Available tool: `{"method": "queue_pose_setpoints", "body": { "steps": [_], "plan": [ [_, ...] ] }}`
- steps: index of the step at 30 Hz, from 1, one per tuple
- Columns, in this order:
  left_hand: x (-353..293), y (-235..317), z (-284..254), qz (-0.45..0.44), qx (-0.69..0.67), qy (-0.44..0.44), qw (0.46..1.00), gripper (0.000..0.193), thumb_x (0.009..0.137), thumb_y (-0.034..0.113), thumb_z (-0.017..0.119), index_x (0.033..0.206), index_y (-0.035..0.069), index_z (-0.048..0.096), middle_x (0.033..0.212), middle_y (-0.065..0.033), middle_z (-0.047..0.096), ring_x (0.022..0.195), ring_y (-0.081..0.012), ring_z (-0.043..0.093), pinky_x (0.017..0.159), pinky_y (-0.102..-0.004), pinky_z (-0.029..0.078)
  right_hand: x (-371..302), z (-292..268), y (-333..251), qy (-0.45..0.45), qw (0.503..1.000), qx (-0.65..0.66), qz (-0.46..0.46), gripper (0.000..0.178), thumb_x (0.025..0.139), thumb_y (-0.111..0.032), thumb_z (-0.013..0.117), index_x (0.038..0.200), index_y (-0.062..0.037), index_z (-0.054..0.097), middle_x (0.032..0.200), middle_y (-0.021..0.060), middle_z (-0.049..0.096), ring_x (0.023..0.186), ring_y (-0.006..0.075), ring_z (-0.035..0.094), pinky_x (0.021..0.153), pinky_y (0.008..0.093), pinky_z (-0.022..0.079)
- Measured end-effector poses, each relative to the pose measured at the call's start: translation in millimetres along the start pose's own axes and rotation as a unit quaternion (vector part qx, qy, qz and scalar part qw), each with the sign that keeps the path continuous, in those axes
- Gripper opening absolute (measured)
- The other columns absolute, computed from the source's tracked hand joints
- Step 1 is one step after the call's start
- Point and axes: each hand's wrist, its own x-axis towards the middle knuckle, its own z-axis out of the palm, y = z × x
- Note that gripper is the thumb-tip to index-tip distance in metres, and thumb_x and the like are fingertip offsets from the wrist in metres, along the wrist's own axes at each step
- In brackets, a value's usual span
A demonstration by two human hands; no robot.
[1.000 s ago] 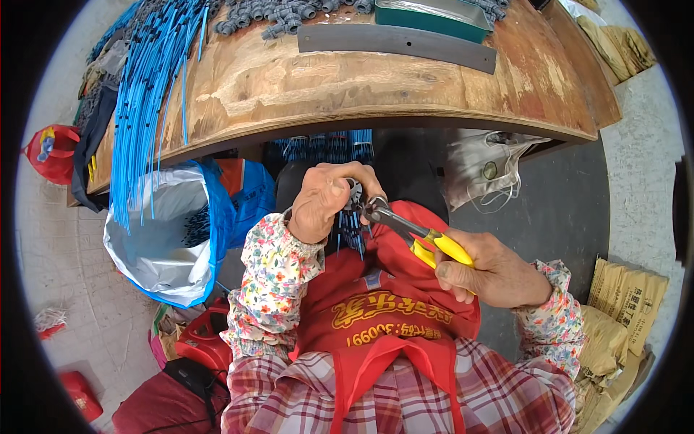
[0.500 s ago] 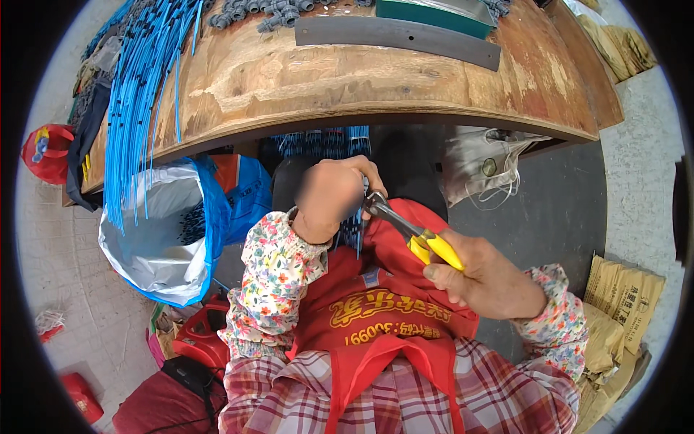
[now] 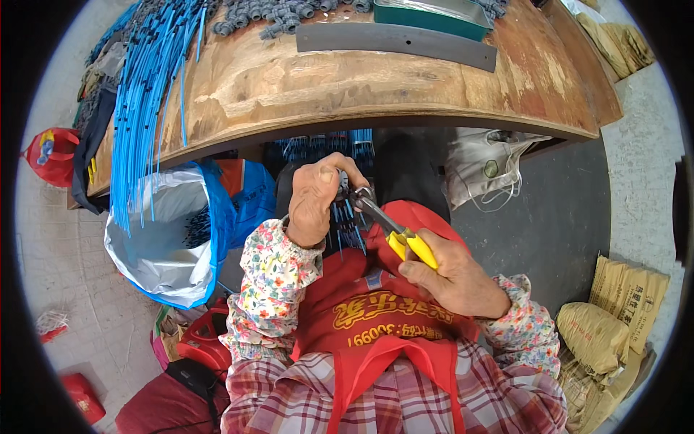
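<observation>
In front of my lap, my left hand is closed around a small grey part, mostly hidden by the fingers. My right hand grips pliers by their yellow handles. The metal jaws meet the grey part beside my left fingertips; whether they bite on it I cannot tell. Just below, thin blue tubes with dark pieces on them hang over the red apron. Whether my left hand also holds these tubes is hidden.
Ahead stands a wooden table with blue tubes over its left edge, grey fittings, a grey metal strip and a green tray. Below left is an open blue-and-white bag; brown paper sacks lie at right.
My right hand and the pliers have shifted left, with the jaws still at my left fingers. My left hand, blurred before, has turned and moved slightly left.
</observation>
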Motion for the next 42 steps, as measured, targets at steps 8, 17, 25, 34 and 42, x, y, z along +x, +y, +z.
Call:
{"method": "queue_pose_setpoints", "body": {
  "steps": [8,17,25,34,42],
  "plan": [
    [-2.0,10.4,5.7,-0.036,-0.006,-0.016,0.999,0.067,0.091,0.058,0.041,0.076,-0.006,0.055,0.065,-0.0125,0.055,0.053,-0.0149,0.050,0.050,-0.0252,0.038,-6.5,-14.0,-19.0,-0.022,0.999,-0.049,-0.001,0.029,0.090,-0.025,0.059,0.094,0.0023,0.048,0.072,0.0204,0.049,0.063,0.0346,0.051,0.057,0.0386,0.040],
    [0.3,7.1,14.7,-0.018,0.076,-0.060,0.995,0.056,0.093,0.048,0.041,0.078,-0.004,0.056,0.064,-0.0092,0.053,0.054,-0.0126,0.050,0.051,-0.0240,0.038,-8.1,-37.7,-33.1,-0.062,0.992,-0.074,0.082,0.032,0.090,-0.028,0.057,0.092,0.0028,0.049,0.072,0.0228,0.049,0.064,0.0389,0.050,0.058,0.0421,0.040],
    [-0.4,16.2,6.6,0.054,0.119,0.084,0.988,0.015,0.085,0.013,0.059,0.086,-0.002,0.057,0.067,-0.0051,0.057,0.057,-0.0112,0.055,0.054,-0.0228,0.042,14.4,-40.6,-36.4,-0.050,0.998,-0.035,0.024,0.023,0.092,-0.023,0.055,0.098,-0.0018,0.051,0.073,0.0047,0.052,0.055,0.0116,0.052,0.049,0.0239,0.043],
    [-3.9,59.7,8.7,0.128,0.142,0.232,0.954,0.012,0.077,-0.002,0.064,0.086,-0.003,0.055,0.068,-0.0082,0.059,0.059,-0.0127,0.057,0.056,-0.0232,0.045,81.9,-103.3,-49.4,0.232,0.770,-0.549,-0.227,0.029,0.074,-0.018,0.071,0.097,-0.0041,0.060,0.085,0.0124,0.058,0.083,0.0293,0.056,0.076,0.0395,0.043],
    [-4.6,133.0,-10.7,0.208,0.242,0.247,0.915,0.008,0.084,0.006,0.055,0.082,-0.001,0.050,0.066,-0.0080,0.054,0.056,-0.0156,0.054,0.054,-0.0264,0.044,82.8,-56.7,-37.0,0.297,0.767,-0.413,-0.391,0.024,0.071,-0.009,0.072,0.092,-0.0038,0.061,0.083,0.0109,0.058,0.083,0.0279,0.055,0.076,0.0374,0.043]
  ]
}}
